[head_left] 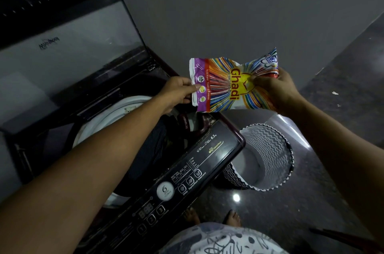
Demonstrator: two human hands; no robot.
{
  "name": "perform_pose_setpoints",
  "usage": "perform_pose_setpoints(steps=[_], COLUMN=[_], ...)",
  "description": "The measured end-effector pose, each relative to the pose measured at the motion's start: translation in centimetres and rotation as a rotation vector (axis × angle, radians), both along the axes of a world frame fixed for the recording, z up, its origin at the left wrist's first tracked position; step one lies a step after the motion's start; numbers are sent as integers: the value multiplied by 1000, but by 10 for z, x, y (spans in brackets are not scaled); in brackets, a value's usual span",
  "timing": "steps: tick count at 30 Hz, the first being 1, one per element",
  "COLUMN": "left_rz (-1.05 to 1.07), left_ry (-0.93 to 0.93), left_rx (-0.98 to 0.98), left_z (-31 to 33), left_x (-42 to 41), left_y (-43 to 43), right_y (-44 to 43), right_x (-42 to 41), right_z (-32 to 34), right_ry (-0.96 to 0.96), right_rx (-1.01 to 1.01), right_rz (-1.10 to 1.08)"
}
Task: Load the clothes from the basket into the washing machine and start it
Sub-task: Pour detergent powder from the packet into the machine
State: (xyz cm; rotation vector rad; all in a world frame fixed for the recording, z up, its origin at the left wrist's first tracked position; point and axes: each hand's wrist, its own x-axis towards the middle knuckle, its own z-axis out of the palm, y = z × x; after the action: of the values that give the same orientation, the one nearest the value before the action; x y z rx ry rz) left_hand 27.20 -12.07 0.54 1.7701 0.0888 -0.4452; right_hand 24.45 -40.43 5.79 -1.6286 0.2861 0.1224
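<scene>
A: Fingers (188,87) of the left hand (176,92), are they pinching something?
B: Yes, the purple end of the packet (224,85). The right hand (277,90) clenches its crumpled other end, and the packet is stretched level above the washer (207,160).
A: And the clothes (153,145)?
B: Dark ones lie in the drum (116,112), under the raised lid (62,56). The basket (268,145) stands on the floor (311,191) just right of the washer, its pale bottom showing.

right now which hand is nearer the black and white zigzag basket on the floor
Right. The right hand grips the colourful detergent packet above the zigzag basket; the left hand pinches its other end over the dark washing machine.
</scene>
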Motion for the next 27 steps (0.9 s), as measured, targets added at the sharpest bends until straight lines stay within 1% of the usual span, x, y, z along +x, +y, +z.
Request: perform_pose_setpoints(steps=[7,27], left_rz=[-3,5], left_ry=[0,10], left_rx=[4,-8], left_z=[-1,-1], left_x=[2,-2], left_y=[2,2], right_y=[1,-2], right_x=[1,3], right_z=[0,-3], right_ry=[22,29], right_rx=[14,-49], right_rz=[2,31])
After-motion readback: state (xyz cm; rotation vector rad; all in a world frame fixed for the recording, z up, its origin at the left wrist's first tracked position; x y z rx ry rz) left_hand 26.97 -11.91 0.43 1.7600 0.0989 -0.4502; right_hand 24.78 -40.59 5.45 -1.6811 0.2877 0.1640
